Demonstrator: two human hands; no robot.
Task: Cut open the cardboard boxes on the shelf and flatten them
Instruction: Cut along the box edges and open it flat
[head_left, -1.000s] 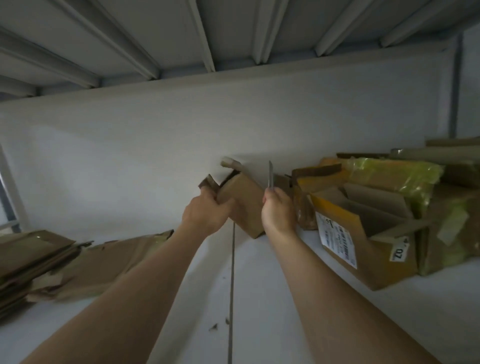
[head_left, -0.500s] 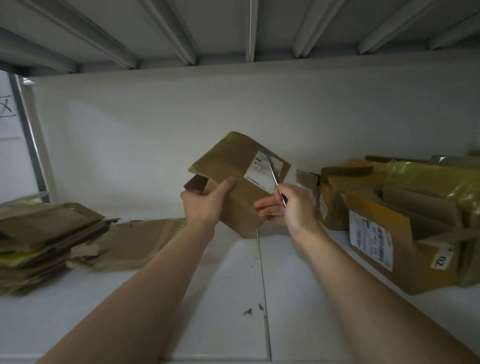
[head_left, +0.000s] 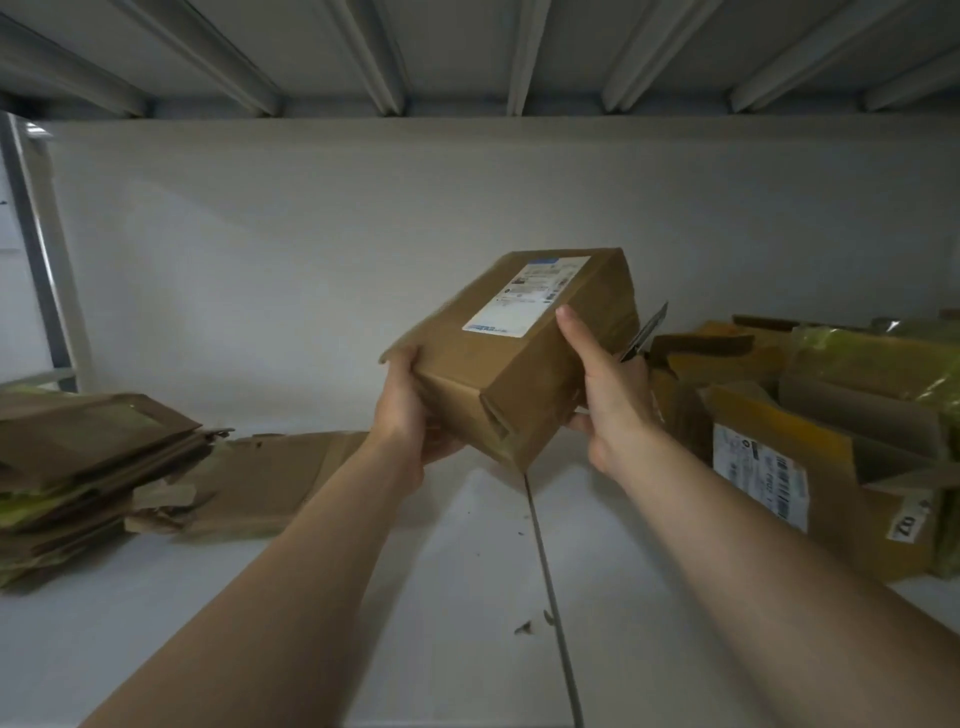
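Apparently light and stiff, the brown cardboard box was clasped by my left hand and right hand, which also pinched a slim knife.

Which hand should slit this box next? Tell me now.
Right. The right hand holds the knife beside the box; the left hand grips the box's other end, steadying it.

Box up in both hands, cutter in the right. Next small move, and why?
Probably let the left hand carry the box and bring the cutter to a seam. The box is unflattened, both hands hold it above the shelf, and the cutter in the right hand points up behind it.
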